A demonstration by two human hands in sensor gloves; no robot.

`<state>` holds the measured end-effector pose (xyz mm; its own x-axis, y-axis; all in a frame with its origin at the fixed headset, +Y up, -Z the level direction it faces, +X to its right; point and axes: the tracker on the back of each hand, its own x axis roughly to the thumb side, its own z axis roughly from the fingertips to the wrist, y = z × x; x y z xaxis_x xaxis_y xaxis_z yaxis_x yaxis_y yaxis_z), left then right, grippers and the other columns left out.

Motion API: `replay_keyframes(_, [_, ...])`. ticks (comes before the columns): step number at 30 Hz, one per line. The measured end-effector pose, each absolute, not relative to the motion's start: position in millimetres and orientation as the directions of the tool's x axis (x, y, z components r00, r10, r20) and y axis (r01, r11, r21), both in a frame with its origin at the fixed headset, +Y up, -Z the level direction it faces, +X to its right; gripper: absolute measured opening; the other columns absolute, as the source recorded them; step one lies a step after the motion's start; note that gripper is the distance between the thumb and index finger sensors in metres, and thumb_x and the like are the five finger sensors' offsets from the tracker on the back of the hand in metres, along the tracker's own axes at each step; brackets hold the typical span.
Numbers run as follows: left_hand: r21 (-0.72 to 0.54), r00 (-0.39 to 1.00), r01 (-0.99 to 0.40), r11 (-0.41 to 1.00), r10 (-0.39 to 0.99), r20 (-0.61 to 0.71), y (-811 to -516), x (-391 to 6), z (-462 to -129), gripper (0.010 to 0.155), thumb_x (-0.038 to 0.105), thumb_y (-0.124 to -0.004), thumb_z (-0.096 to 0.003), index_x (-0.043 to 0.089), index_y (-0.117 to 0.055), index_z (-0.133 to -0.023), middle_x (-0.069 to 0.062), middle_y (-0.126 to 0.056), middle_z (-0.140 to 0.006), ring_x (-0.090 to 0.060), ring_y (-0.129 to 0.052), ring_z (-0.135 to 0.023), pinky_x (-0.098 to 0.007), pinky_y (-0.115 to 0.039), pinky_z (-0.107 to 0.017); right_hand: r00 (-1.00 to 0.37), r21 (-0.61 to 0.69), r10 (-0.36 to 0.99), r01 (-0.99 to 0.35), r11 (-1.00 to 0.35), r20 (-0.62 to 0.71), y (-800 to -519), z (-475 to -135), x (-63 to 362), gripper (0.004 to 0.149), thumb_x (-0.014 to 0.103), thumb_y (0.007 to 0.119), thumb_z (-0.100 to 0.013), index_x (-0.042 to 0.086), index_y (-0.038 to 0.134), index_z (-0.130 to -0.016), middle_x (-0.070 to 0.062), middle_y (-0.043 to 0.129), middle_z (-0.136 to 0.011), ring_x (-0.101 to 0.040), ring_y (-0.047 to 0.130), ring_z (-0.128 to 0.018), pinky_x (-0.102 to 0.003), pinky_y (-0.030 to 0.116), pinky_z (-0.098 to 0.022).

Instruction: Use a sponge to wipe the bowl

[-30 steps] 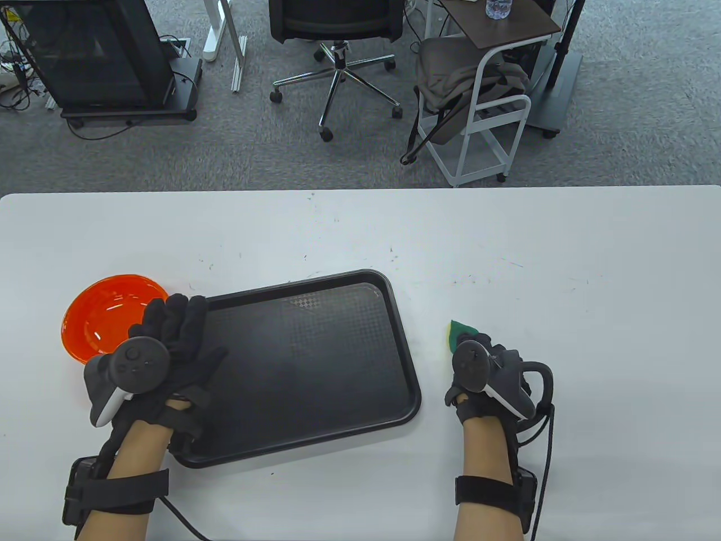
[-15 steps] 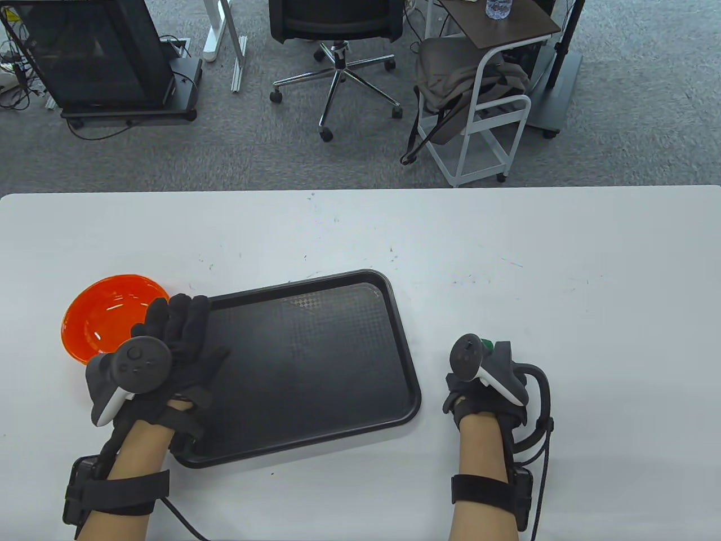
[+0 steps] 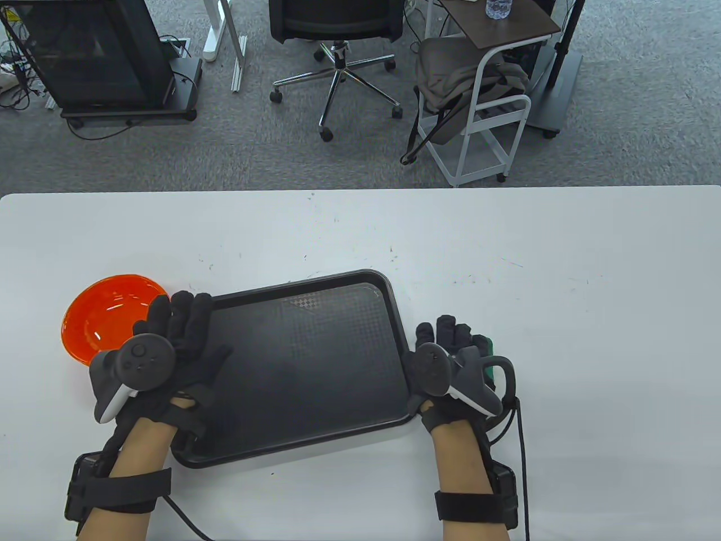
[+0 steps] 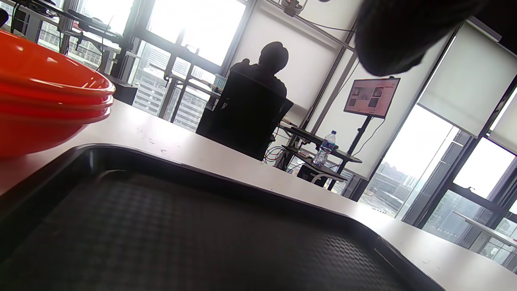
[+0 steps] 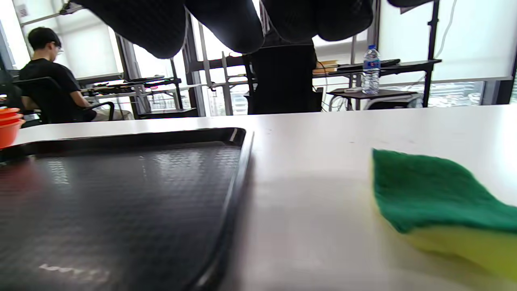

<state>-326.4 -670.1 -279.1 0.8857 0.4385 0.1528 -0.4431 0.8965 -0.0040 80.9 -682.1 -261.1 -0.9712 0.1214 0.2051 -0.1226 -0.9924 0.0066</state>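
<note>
Orange bowl point(image 3: 104, 313) sits on the white table point(image 3: 563, 270) at 9 o'clock of the black tray point(image 3: 304, 360), just off its far-left corner; left hand point(image 3: 174, 344) lies at the tray's left rim with fingers stretched toward the bowl, holding nothing. Right hand point(image 3: 450, 355) at the tray's 3 o'clock edge, fingers extended and free. Green-and-yellow sponge point(image 5: 440, 210) lies flat on the table just right of that hand, apart from the tray.

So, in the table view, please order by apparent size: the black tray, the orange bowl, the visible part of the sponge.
1. black tray
2. orange bowl
3. sponge, mostly hidden behind the right hand
</note>
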Motion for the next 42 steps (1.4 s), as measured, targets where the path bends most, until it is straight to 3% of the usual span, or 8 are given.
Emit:
replay_keyframes(9, [-0.016,0.883,-0.444,0.896,0.441,0.161,-672,-324,-277,0.080,0.056,-0.082,-0.0515,0.042,-0.030,-0.112,0.002,-0.019,-0.116,-0.035,-0.003,-0.111,-0.065,-0.011,-0.071,-0.900,0.058,0.136,-0.123,-0.991,0.413,-669,-241,29,0.068,0.059,0.060,-0.064,0.017,0.032,-0.110,-0.027,0.013,-0.115,-0.059,0.008,-0.099,-0.076,0.013,-0.057])
replay_keyframes(13, [-0.015,0.876,-0.457,0.889,0.453,0.164,-671,-324,-273,0.081,0.056,-0.082,-0.0515,0.042,-0.030,-0.112,0.002,-0.018,-0.116,-0.035,-0.003,-0.110,-0.065,-0.011,-0.071,-0.882,0.057,0.137,-0.125,-0.991,0.451,-668,-237,20,0.072,0.063,0.057,-0.064,0.018,0.025,-0.110,-0.026,0.004,-0.114,-0.057,0.000,-0.098,-0.075,0.007,-0.055])
replay_keyframes(21, [-0.015,0.867,-0.471,0.882,0.467,0.173,-669,-323,-272,0.082,0.058,-0.081,-0.0515,0.043,-0.027,-0.111,0.003,-0.014,-0.116,-0.035,-0.001,-0.110,-0.065,-0.011,-0.071,-0.869,-0.018,0.092,-0.115,-0.993,0.485,-665,-233,12,0.075,0.066,0.056,-0.063,0.020,0.019,-0.110,-0.025,-0.003,-0.112,-0.055,-0.006,-0.097,-0.075,0.003,-0.054])
replay_keyframes(42, [-0.043,0.869,-0.469,0.882,0.469,0.155,-672,-321,-273,0.082,0.057,-0.081,-0.0517,0.043,-0.026,-0.111,0.003,-0.013,-0.115,-0.036,0.000,-0.110,-0.065,-0.010,-0.071,-0.870,-0.008,0.120,-0.141,-0.990,0.479,-662,-233,17,0.074,0.064,0.057,-0.064,0.018,0.021,-0.110,-0.025,-0.003,-0.112,-0.055,-0.006,-0.097,-0.075,0.004,-0.053])
